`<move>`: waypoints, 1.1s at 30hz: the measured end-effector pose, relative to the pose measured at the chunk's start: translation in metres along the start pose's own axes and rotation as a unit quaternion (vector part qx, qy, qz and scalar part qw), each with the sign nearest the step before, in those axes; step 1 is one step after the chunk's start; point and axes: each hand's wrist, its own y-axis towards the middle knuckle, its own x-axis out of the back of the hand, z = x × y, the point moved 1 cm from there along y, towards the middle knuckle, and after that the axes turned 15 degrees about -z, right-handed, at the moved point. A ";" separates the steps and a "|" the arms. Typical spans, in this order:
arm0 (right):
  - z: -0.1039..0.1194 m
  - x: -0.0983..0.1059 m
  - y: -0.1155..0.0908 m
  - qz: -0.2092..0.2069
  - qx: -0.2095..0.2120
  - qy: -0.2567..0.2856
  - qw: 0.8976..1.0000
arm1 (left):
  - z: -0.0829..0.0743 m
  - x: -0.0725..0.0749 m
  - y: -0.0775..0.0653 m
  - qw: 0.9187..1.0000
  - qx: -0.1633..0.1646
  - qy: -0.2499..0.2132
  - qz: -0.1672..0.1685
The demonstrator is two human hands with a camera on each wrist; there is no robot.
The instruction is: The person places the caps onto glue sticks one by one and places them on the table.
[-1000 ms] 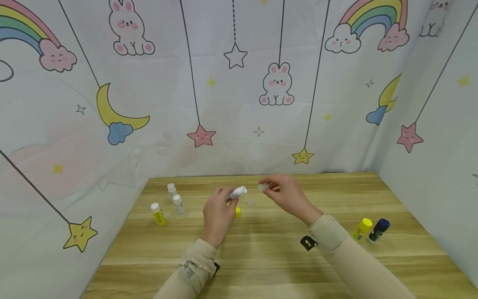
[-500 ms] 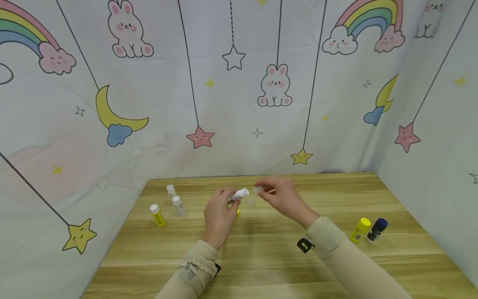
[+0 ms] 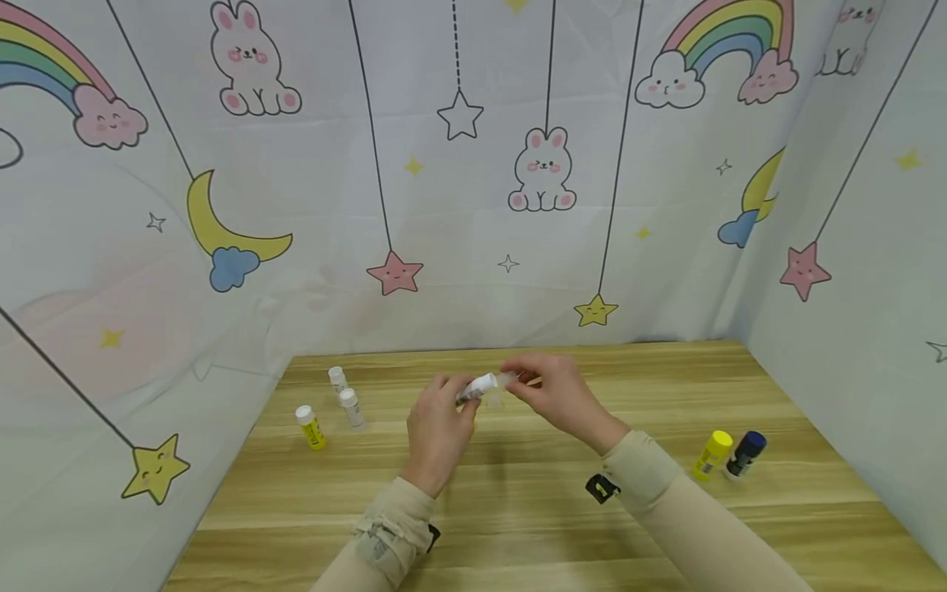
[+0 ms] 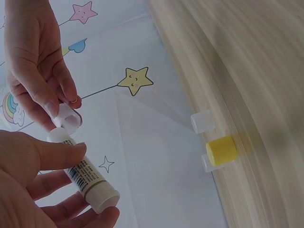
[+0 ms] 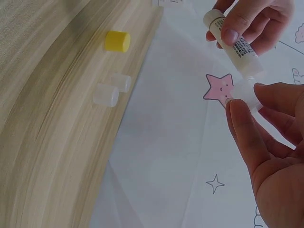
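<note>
My left hand (image 3: 440,427) grips a white glue stick (image 3: 473,390) with printed text and a barcode, holding it tilted above the table. Between the thumb and fingers of my right hand (image 3: 558,399) is a translucent white cap (image 5: 244,93). The cap's open side faces the glue stick's end, its rim right at that end in both wrist views. Below on the table lie a yellow cap (image 4: 222,150) and two more translucent caps, one nearer (image 5: 105,95) and one beside it (image 5: 122,82). In the head view the left hand hides the yellow cap.
Upright at the table's left stand two white glue sticks, one behind (image 3: 337,381) and one in front (image 3: 352,408), plus a yellow one with a white cap (image 3: 311,427). To the right are a yellow glue stick (image 3: 713,455) and a dark-blue-capped one (image 3: 746,454). A patterned curtain (image 3: 473,312) backs the table.
My right hand has moved left with the translucent cap, closing the gap to the glue stick's end. The left hand has shifted slightly right, and the yellow cap has gone out of sight behind it.
</note>
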 end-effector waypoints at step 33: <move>0.008 -0.002 -0.001 -0.007 0.006 0.003 1.000 | -0.001 0.000 -0.005 1.000 -0.014 0.010 0.009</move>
